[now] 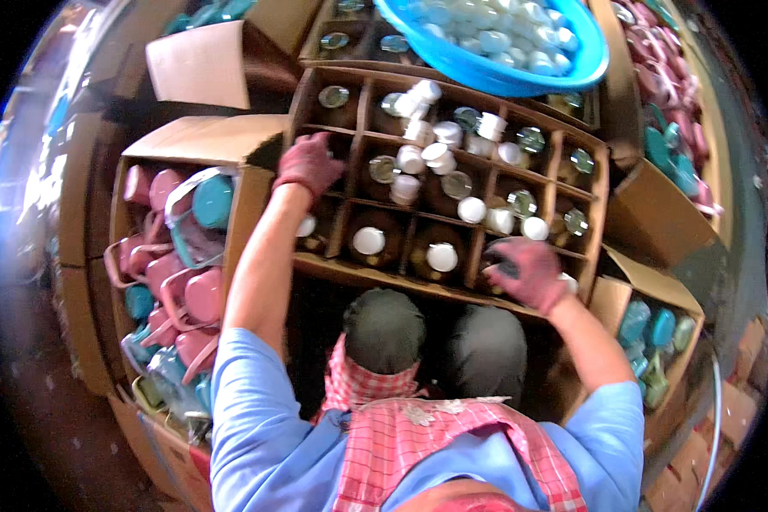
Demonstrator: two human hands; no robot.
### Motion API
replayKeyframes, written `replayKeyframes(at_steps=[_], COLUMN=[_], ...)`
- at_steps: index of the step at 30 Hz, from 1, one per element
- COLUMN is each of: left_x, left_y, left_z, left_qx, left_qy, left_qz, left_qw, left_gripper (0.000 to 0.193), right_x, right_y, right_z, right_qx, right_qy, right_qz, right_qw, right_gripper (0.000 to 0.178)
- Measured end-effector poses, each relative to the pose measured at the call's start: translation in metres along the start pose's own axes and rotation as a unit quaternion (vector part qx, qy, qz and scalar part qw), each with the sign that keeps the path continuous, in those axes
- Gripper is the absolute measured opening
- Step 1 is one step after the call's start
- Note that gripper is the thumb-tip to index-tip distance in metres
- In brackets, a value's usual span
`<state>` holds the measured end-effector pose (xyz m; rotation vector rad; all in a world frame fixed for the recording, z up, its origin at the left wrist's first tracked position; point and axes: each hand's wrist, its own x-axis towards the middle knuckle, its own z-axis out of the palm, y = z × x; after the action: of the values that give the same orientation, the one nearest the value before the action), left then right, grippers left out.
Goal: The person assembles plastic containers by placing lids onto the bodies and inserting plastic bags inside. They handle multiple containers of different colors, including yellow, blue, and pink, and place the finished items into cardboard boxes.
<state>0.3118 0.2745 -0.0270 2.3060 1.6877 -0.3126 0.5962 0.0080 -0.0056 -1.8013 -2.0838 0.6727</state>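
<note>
Down low, the left hand (309, 164) rests curled on the left edge of the box (595, 224) of bottles (369, 241). The right hand (529, 271) grips a bottle at the near right corner. Loose caps (424, 152) crowd the middle; boxes press close around.

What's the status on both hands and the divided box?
Left hand, gloved, on the left rim of the brown divided cardboard box. Right hand, gloved, over a front-right cell; grip unclear. Loose white round caps piled across the glass jars.
</note>
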Motion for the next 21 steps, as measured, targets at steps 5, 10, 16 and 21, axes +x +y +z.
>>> replayKeyframes(at_steps=[5,10,16,21], left_x=[0.003,0.040,0.059,0.102], left_y=[0.078,0.137,0.065,-0.003], left_z=[-0.035,-0.016,-0.003,0.014], left_qx=[-0.121,-0.003,-0.194,-0.040], left_qy=[0.214,0.056,0.217,0.281], left_qz=[0.147,0.109,0.173,0.164], left_qw=[0.958,0.993,0.941,0.945], left_gripper=[0.059,0.048,0.050,0.045], right_x=[0.082,0.156,0.137,0.068], right_y=[0.011,0.067,0.065,0.116], right_z=[-0.053,-0.021,-0.038,-0.081], right_qx=[-0.131,-0.210,-0.138,-0.238], right_qy=[0.249,0.054,0.140,0.195], right_qz=[-0.021,0.027,0.061,0.300], right_qw=[0.959,0.976,0.979,0.903], right_gripper=[0.040,0.051,0.037,0.041])
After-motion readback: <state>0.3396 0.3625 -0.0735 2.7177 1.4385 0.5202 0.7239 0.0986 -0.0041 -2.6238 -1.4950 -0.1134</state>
